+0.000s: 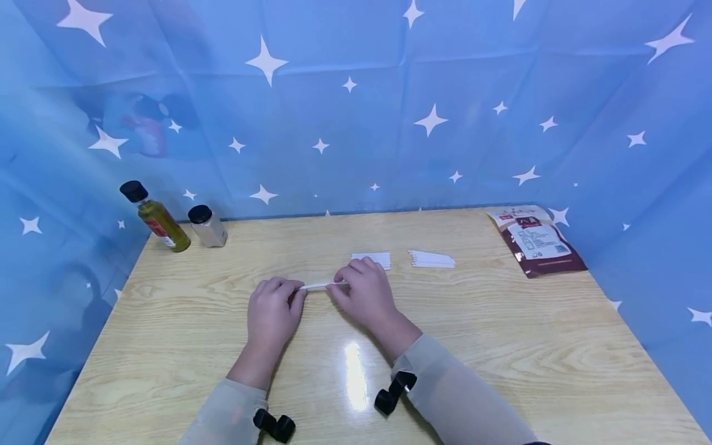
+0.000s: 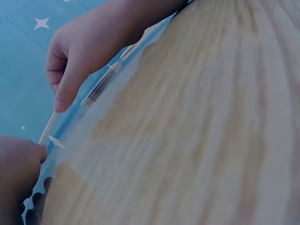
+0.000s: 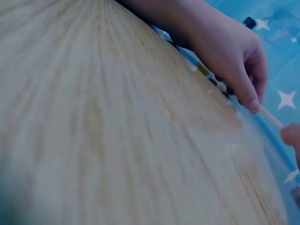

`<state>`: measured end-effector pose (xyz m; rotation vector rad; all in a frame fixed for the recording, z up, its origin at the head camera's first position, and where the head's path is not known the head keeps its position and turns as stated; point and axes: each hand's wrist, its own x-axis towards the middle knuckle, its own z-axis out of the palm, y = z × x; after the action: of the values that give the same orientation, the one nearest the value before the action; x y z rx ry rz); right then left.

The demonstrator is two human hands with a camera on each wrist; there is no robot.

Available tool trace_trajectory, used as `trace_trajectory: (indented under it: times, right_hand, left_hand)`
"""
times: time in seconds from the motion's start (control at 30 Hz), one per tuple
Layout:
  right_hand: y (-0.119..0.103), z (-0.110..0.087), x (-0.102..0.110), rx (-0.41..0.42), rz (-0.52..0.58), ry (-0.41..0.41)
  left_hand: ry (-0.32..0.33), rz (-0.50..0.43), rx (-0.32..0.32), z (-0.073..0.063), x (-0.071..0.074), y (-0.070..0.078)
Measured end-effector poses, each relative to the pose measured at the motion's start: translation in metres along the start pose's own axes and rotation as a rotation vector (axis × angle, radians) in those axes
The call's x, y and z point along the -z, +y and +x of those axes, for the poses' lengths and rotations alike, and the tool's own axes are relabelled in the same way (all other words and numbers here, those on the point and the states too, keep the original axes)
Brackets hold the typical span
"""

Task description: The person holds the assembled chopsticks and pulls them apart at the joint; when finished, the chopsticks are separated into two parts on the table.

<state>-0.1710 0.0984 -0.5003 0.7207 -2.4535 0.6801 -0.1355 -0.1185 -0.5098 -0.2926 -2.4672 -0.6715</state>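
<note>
Both hands hold a thin white stick point(image 1: 316, 285) level between them, close over the wooden table. My left hand point(image 1: 274, 311) pinches its left end between thumb and fingers. Further right, the thumb and fingers of my right hand point(image 1: 364, 293) pinch the same stick, covering part of it. In the left wrist view a short length of the white stick point(image 2: 47, 129) shows between the two hands. Just behind the right hand lies a row of similar white sticks point(image 1: 380, 257), partly hidden by the fingers. A second row of white sticks point(image 1: 432, 260) lies to its right.
At the back left of the wooden table point(image 1: 500, 346) stand a bottle of yellow-green liquid point(image 1: 162, 222) and a black-lidded jar point(image 1: 209, 228). A maroon and white packet point(image 1: 535, 241) lies at the back right. A blue star-patterned curtain point(image 1: 356, 142) hangs behind and at the sides.
</note>
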Motion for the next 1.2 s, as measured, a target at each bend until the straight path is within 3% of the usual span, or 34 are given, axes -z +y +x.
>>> trace_trajectory:
  times: [0.33,0.57,0.73,1.0,1.2]
  right_hand:
    - [0.011,-0.003,0.009,0.051,-0.002,0.042]
    - [0.02,-0.007,0.018,0.053,0.001,0.055]
    - [0.03,-0.014,0.026,0.072,0.019,0.084]
    - [0.052,-0.026,0.039,0.07,0.011,0.132]
    - [0.066,-0.037,0.05,0.072,-0.007,0.129]
  left_hand:
    - [-0.038,-0.025,-0.017,0.005,-0.007,0.006]
    - [-0.007,-0.018,-0.073,0.01,-0.016,0.013]
    - [0.018,-0.031,-0.108,0.013,-0.024,0.025]
    - [-0.052,-0.012,-0.11,0.02,-0.037,0.05]
    - [-0.045,-0.019,-0.16,0.022,-0.05,0.063]
